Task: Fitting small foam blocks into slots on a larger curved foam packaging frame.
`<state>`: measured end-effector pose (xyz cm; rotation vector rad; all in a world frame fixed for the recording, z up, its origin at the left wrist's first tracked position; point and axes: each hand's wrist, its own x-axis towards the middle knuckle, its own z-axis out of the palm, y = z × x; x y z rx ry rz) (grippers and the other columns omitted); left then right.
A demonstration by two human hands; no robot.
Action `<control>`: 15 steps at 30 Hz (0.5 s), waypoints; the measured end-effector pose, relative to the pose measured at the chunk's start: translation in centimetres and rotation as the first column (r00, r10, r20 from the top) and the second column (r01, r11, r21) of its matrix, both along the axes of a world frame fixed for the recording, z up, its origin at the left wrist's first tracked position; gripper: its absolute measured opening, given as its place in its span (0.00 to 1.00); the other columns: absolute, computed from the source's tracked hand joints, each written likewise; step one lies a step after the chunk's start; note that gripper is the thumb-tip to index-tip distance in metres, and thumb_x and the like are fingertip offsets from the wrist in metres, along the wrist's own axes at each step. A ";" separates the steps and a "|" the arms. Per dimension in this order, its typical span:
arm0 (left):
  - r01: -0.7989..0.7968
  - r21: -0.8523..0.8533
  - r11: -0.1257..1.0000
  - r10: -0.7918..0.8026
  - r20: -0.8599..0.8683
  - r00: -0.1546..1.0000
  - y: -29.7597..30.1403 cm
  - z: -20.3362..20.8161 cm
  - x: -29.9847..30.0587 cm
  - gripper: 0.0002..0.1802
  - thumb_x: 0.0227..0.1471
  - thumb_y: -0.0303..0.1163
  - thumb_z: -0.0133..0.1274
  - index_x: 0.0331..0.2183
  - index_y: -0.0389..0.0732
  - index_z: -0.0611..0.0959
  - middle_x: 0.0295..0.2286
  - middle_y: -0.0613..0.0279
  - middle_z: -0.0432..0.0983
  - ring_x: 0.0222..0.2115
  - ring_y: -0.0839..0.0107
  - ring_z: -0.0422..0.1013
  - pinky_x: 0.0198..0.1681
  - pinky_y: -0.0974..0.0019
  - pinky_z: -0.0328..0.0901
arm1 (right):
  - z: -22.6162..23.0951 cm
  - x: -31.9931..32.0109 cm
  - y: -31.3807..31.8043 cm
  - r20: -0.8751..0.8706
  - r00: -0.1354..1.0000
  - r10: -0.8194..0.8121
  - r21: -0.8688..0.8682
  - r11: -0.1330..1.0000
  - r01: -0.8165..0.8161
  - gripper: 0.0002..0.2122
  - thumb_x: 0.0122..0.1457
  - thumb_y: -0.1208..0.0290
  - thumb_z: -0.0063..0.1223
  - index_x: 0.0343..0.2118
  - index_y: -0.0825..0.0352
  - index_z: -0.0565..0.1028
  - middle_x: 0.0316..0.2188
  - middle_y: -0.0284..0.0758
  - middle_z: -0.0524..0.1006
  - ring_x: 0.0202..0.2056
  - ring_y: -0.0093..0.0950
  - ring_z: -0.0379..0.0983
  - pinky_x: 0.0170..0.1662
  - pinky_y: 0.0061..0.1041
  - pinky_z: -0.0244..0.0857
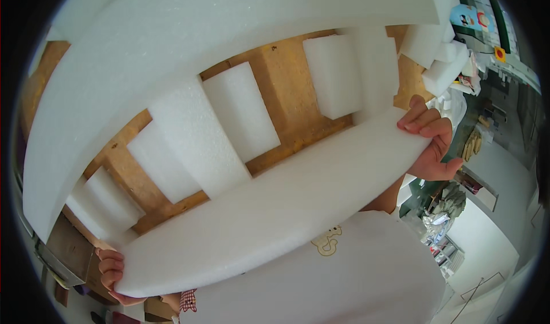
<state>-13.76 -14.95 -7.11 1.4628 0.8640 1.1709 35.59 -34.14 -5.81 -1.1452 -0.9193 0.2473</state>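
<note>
A long white foam plank lies across the front of the table, close to my body. My left hand is closed round its left end, fingers curled over the edge. At the right end my right hand grips it, fingertips on the top and the thumb stretched outward. Behind the plank, foam crosspieces reach to a larger white foam slab at the far side. Smaller foam blocks lie between them on the wooden tabletop.
Several loose foam blocks are piled at the far right. Beyond the table's left corner stands a brown box. On the right, bundled materials sit on the green floor, near white panels.
</note>
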 end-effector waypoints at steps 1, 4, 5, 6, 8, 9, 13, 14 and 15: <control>-0.001 -0.006 1.000 0.001 -0.013 1.000 0.0 0.0 0.0 0.19 0.50 0.48 0.30 0.20 0.46 0.68 0.21 0.64 0.62 0.27 0.67 0.61 0.61 0.55 0.50 | -0.3 0.0 0.1 -0.013 1.000 0.001 -0.006 1.000 -0.001 0.32 0.56 0.39 0.22 0.21 0.65 0.72 0.16 0.38 0.72 0.19 0.33 0.66 0.37 0.35 0.57; -0.027 0.032 0.999 0.030 -0.090 0.996 0.0 0.6 -0.3 0.19 0.49 0.48 0.31 0.20 0.46 0.68 0.20 0.64 0.62 0.26 0.67 0.60 0.58 0.55 0.52 | -0.6 -0.3 0.6 -0.012 0.999 -0.050 0.023 0.998 0.051 0.32 0.58 0.40 0.20 0.21 0.65 0.71 0.14 0.38 0.73 0.17 0.29 0.66 0.33 0.31 0.57; -0.031 0.049 0.998 0.036 -0.105 0.994 0.2 0.3 -0.3 0.19 0.49 0.48 0.31 0.20 0.46 0.68 0.19 0.64 0.61 0.25 0.67 0.59 0.58 0.56 0.52 | -0.7 -0.4 0.6 -0.002 0.997 -0.072 0.038 0.997 0.072 0.32 0.58 0.41 0.19 0.20 0.65 0.71 0.13 0.38 0.73 0.16 0.27 0.66 0.32 0.30 0.57; -0.028 0.057 0.998 0.033 -0.103 0.994 0.3 0.0 -0.3 0.19 0.49 0.48 0.31 0.20 0.46 0.68 0.19 0.64 0.61 0.25 0.67 0.59 0.58 0.56 0.52 | -0.9 -0.5 0.5 -0.001 0.997 -0.075 0.045 0.996 0.075 0.32 0.58 0.41 0.19 0.20 0.65 0.71 0.13 0.38 0.73 0.16 0.27 0.66 0.32 0.30 0.57; -0.028 0.092 0.995 0.032 -0.044 0.998 0.6 -1.1 0.1 0.19 0.48 0.49 0.31 0.20 0.46 0.68 0.19 0.64 0.61 0.25 0.68 0.59 0.55 0.57 0.53 | -1.3 -0.2 0.0 -0.014 0.998 -0.064 0.025 0.998 0.065 0.29 0.58 0.44 0.23 0.21 0.65 0.71 0.15 0.38 0.73 0.18 0.29 0.66 0.34 0.31 0.57; -0.028 0.114 0.993 0.029 -0.011 1.000 0.8 -1.7 0.4 0.19 0.48 0.49 0.32 0.21 0.46 0.68 0.19 0.63 0.62 0.25 0.68 0.59 0.54 0.58 0.54 | -1.2 0.0 -0.5 -0.018 0.998 -0.060 0.020 0.998 0.061 0.27 0.58 0.46 0.24 0.21 0.65 0.71 0.16 0.39 0.73 0.19 0.30 0.66 0.35 0.31 0.57; -0.203 0.175 0.963 0.191 0.084 0.978 -0.5 -1.7 3.7 0.21 0.51 0.50 0.33 0.22 0.44 0.70 0.21 0.64 0.65 0.26 0.67 0.59 0.40 0.63 0.57 | -0.6 -0.3 -0.8 -0.015 0.975 -0.222 -0.122 0.968 0.219 0.23 0.59 0.52 0.27 0.20 0.64 0.71 0.17 0.38 0.74 0.20 0.30 0.67 0.38 0.28 0.58; -0.270 0.097 0.958 0.260 0.105 0.960 -0.7 -1.6 4.0 0.20 0.52 0.46 0.32 0.24 0.42 0.72 0.23 0.62 0.68 0.28 0.66 0.61 0.42 0.61 0.57 | -0.3 -0.4 -0.3 0.001 0.951 -0.310 -0.175 0.936 0.305 0.22 0.60 0.54 0.28 0.20 0.64 0.70 0.17 0.38 0.75 0.20 0.29 0.68 0.38 0.26 0.59; -0.330 0.014 0.944 0.326 0.123 0.937 -0.7 -1.1 4.3 0.19 0.54 0.42 0.32 0.25 0.41 0.73 0.26 0.60 0.70 0.29 0.64 0.62 0.44 0.60 0.58 | 0.0 -0.7 0.5 0.015 0.919 -0.394 -0.226 0.894 0.387 0.21 0.61 0.56 0.29 0.20 0.64 0.70 0.18 0.38 0.75 0.20 0.29 0.68 0.39 0.25 0.60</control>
